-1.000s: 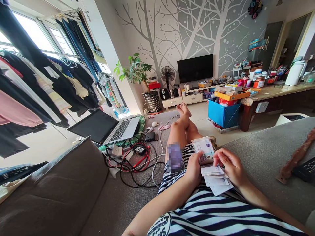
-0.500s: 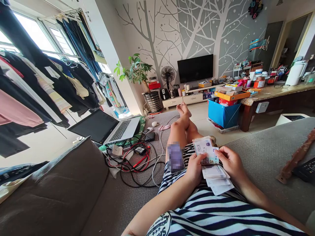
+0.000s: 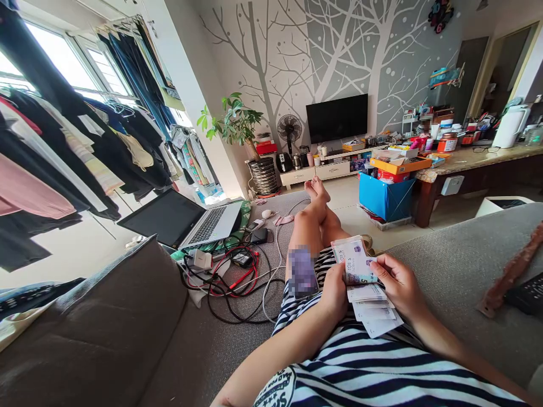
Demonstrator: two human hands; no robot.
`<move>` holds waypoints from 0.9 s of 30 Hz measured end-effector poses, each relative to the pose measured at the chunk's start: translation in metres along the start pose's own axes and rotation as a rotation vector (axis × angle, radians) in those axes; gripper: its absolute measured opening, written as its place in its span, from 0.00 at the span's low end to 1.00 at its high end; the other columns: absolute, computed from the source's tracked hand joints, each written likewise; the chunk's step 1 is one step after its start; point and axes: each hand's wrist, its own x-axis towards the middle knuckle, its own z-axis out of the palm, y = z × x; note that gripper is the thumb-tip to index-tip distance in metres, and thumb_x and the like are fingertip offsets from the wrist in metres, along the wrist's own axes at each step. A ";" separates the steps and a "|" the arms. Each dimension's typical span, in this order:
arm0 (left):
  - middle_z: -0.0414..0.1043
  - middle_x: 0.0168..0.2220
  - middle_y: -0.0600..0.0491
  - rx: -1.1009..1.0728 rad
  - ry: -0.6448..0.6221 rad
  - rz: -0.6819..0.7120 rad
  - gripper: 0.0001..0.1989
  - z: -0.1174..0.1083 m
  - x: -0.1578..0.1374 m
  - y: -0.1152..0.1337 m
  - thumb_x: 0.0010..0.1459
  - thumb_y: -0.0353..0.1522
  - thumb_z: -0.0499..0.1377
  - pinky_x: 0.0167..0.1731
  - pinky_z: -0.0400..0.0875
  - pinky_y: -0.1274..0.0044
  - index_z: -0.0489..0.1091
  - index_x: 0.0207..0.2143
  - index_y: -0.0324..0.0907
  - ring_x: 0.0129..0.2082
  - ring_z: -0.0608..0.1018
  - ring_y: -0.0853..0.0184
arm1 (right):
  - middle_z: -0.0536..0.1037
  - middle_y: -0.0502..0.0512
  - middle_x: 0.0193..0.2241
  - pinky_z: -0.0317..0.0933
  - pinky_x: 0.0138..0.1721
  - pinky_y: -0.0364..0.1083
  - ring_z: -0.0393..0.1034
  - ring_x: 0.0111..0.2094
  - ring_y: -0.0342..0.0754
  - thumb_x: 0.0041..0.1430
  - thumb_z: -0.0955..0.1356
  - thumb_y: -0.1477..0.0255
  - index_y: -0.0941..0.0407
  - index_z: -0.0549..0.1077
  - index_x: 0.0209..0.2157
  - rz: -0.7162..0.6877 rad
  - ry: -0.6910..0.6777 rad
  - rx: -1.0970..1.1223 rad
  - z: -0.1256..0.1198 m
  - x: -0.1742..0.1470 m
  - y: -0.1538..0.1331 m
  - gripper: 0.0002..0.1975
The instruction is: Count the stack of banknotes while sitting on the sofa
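Note:
A stack of banknotes (image 3: 351, 247) with purple print and a figure 5 is held over my lap. My left hand (image 3: 335, 291) closes on its left edge, the thumb lying near the front note. On the other side, my right hand (image 3: 396, 280) pinches a note at the right edge between thumb and fingers. Below both hands, a fanned bundle of pale paper notes (image 3: 375, 311) hangs down toward the striped clothing; what grips it is partly hidden. A phone (image 3: 304, 274), partly blurred out, rests on the thigh left of my left hand.
On the grey sofa (image 3: 250, 305) to the left lie tangled cables (image 3: 237, 282) and an open laptop (image 3: 212, 223). At the far right are a dark remote control (image 3: 528, 294) and a brown strip-like object (image 3: 511, 271). A blue box (image 3: 386, 195) stands beside the cluttered table (image 3: 479, 164).
My left thumb has drawn back toward the left edge of the banknotes. The front note and my right fingertips have shifted slightly left. The phone and sofa items stay in place.

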 end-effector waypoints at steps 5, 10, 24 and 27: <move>0.78 0.29 0.49 0.015 -0.031 0.011 0.15 -0.003 0.001 -0.003 0.48 0.43 0.67 0.39 0.68 0.71 0.75 0.28 0.39 0.34 0.77 0.58 | 0.75 0.51 0.25 0.61 0.27 0.44 0.67 0.26 0.49 0.64 0.68 0.49 0.53 0.74 0.28 0.009 -0.001 0.020 0.000 0.000 0.001 0.22; 0.79 0.31 0.49 0.020 -0.044 0.012 0.14 -0.004 0.001 -0.004 0.47 0.42 0.67 0.41 0.68 0.70 0.74 0.28 0.39 0.36 0.78 0.58 | 0.77 0.52 0.25 0.63 0.28 0.45 0.70 0.26 0.49 0.62 0.69 0.49 0.53 0.76 0.30 0.006 0.022 0.040 0.001 0.000 -0.001 0.21; 0.80 0.32 0.48 0.079 -0.038 0.021 0.14 -0.007 0.000 -0.004 0.50 0.42 0.66 0.43 0.71 0.68 0.75 0.28 0.40 0.39 0.79 0.54 | 0.77 0.52 0.25 0.63 0.29 0.45 0.70 0.26 0.49 0.63 0.69 0.49 0.53 0.75 0.29 -0.008 0.032 0.017 0.001 0.000 -0.002 0.21; 0.80 0.32 0.47 0.084 -0.047 0.034 0.13 -0.007 0.001 -0.004 0.50 0.41 0.66 0.43 0.71 0.68 0.75 0.28 0.40 0.39 0.79 0.54 | 0.76 0.52 0.25 0.63 0.29 0.44 0.70 0.27 0.49 0.63 0.69 0.50 0.53 0.75 0.30 -0.009 0.031 0.023 0.001 0.000 -0.001 0.21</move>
